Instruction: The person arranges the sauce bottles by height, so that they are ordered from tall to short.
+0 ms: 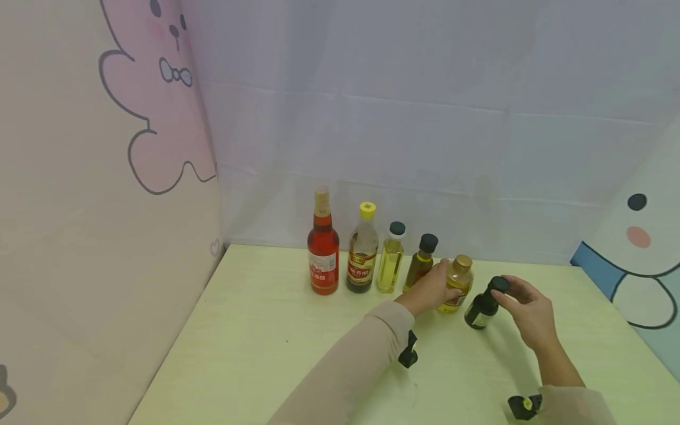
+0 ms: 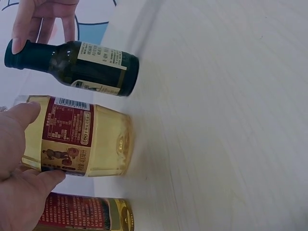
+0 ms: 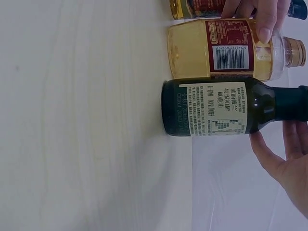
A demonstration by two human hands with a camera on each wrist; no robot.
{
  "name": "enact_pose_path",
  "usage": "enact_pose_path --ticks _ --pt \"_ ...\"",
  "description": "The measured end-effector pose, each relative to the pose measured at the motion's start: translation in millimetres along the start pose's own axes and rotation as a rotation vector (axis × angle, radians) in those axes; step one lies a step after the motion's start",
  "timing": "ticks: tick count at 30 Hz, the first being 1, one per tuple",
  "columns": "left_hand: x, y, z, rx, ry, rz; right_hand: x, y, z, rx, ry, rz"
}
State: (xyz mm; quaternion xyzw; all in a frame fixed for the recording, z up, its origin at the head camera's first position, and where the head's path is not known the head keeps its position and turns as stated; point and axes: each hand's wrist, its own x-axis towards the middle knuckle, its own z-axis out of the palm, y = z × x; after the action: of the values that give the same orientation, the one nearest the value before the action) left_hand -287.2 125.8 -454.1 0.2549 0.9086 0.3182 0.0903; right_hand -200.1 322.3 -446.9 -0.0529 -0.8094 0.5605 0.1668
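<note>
My left hand (image 1: 429, 290) grips a clear bottle of yellow oil (image 1: 460, 282) with a gold cap, thumb on one side and fingers on the other. Its red label and barcode show in the left wrist view. To its right, my right hand (image 1: 533, 317) pinches a small dark green bottle (image 1: 482, 308) near its black cap. The white back label (image 3: 219, 109) of the small bottle faces the right wrist camera. Both bottles look upright; whether the dark one touches the table, I cannot tell. Behind the left hand, a dark-capped oil bottle (image 1: 419, 268) is partly hidden.
Farther left in the same row stand a tall red bottle (image 1: 323, 242), a yellow-capped bottle of dark liquid (image 1: 363, 251) and a slim green-capped bottle of pale yellow oil (image 1: 391, 262). The pale table (image 1: 255, 342) meets a white curtain (image 1: 425, 147) behind the row.
</note>
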Motion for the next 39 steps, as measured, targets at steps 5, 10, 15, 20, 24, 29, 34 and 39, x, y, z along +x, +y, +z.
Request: enact_pose_path --ticks 5,10,15,20,24,29,34,39 --pt "0.0 -1.8 0.7 -0.024 0.008 0.008 0.7 2.2 1.3 -0.011 0.002 0.007" --pt "0.3 -3.6 2.2 -0.056 0.015 0.019 -0.5 0.6 2.1 -0.012 0.010 0.006" --pt "-1.0 -4.3 4.4 -0.086 0.027 0.021 -2.6 -1.0 3.5 -0.014 0.010 -0.023" --pt "-4.8 -5.4 7.2 -0.090 0.053 0.042 -5.2 -0.3 1.9 -0.079 -0.016 -0.036" --pt "-9.4 -5.3 8.2 -0.124 0.072 0.072 -9.5 -1.2 -1.4 -0.125 -0.048 -0.037" --pt "-16.5 -6.8 9.0 -0.151 0.078 0.119 -15.0 -1.5 -1.3 -0.114 -0.055 -0.067" --pt "-31.1 -8.0 10.7 -0.157 0.070 0.165 -20.2 -0.4 -1.4 -0.123 -0.046 -0.091" --pt "-46.7 -16.6 6.7 -0.164 0.051 0.177 -23.0 -3.1 3.1 -0.142 -0.046 -0.082"
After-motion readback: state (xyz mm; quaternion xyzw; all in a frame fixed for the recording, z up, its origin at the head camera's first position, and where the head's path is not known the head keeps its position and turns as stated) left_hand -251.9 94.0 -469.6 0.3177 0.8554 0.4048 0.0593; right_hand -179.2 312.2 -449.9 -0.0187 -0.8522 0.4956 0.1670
